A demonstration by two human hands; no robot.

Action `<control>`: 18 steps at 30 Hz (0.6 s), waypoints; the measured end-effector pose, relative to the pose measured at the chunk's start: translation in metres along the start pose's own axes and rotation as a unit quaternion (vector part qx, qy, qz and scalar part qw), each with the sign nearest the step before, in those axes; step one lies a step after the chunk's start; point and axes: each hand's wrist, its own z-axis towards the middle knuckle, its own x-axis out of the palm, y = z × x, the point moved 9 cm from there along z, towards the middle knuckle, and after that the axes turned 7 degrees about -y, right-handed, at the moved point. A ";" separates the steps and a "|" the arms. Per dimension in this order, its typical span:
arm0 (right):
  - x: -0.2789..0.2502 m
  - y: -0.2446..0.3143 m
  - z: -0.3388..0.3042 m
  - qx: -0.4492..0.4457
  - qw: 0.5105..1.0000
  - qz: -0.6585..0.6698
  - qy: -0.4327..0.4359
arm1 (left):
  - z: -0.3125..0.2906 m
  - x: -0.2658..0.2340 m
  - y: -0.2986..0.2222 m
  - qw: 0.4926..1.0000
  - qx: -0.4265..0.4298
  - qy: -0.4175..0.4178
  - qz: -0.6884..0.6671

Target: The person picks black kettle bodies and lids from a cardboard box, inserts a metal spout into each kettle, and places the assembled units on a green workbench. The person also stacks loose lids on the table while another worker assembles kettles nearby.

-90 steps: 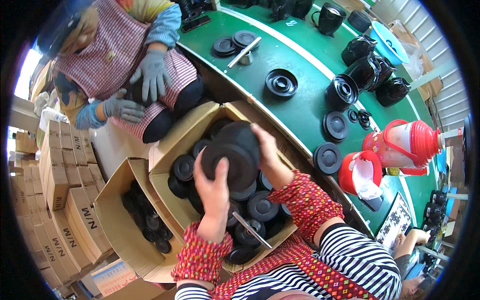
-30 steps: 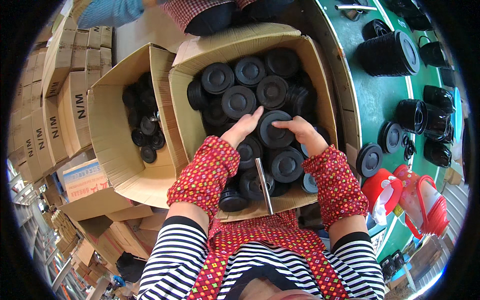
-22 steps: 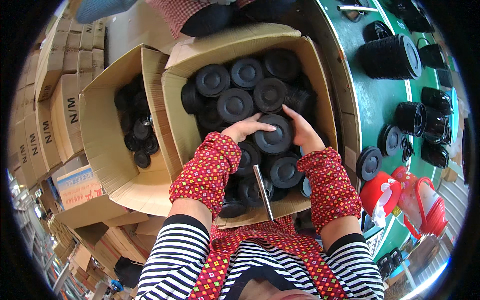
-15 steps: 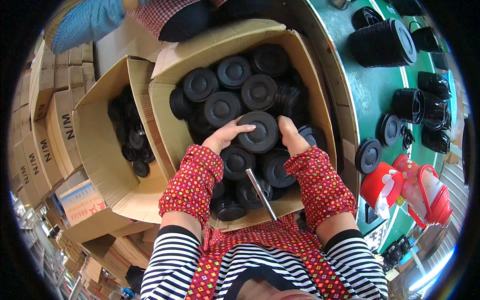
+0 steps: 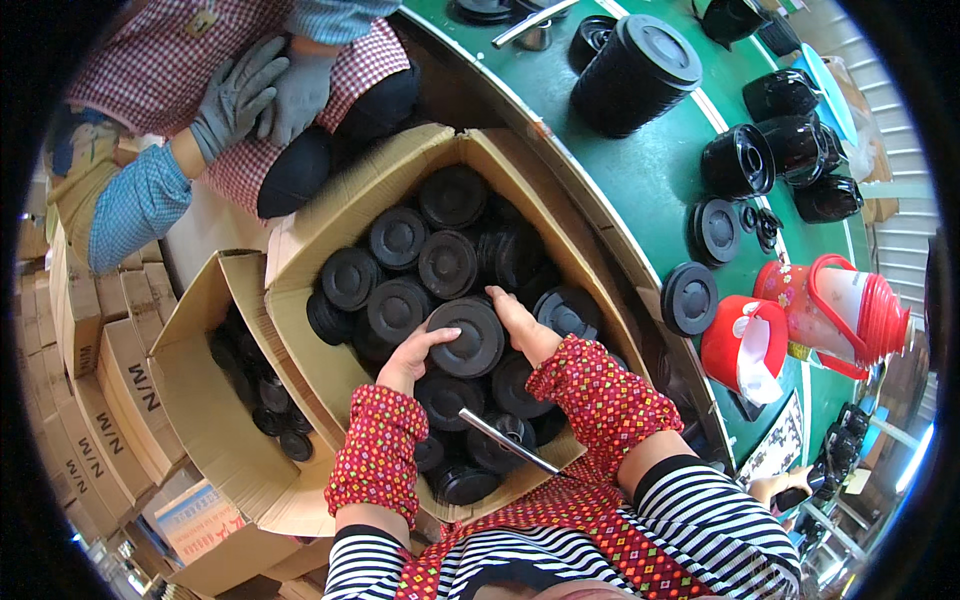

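A round black lid (image 5: 467,339), which tops what looks like a stack, is held between my two hands inside a cardboard box (image 5: 366,170). My left hand (image 5: 412,357) grips its left side, the thumb lying over the top face. Against the right side presses my right hand (image 5: 522,325), its fingertips partly hidden. Around them, many similar black lids (image 5: 398,307) fill the box in stacks, some upright and some on their sides. A shiny metal rod (image 5: 520,445) juts over the box's near edge, close to my apron.
Left stands a second carton (image 5: 200,400) with smaller black parts. A green workbench (image 5: 640,190) on the right bears a tall lid stack (image 5: 640,75), black pots (image 5: 780,155), a red container (image 5: 742,345) and a flask (image 5: 835,315). A co-worker's gloved hands (image 5: 255,95) rest at upper left.
My view has swung right, showing more of the bench and the co-worker's gloved hands. Both hands still hold the lid over the same box, and the box appears lower in view.
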 end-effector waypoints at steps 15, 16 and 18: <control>-0.020 0.078 -0.130 0.003 0.969 0.016 0.247 | -0.096 0.051 -0.070 0.995 0.033 -0.069 -0.062; -0.033 0.088 -0.140 -0.023 0.973 0.011 0.229 | -0.103 0.062 -0.079 0.995 0.038 -0.070 -0.060; -0.055 0.114 -0.157 -0.110 0.967 0.044 0.223 | -0.118 0.100 -0.112 0.996 0.082 -0.026 -0.019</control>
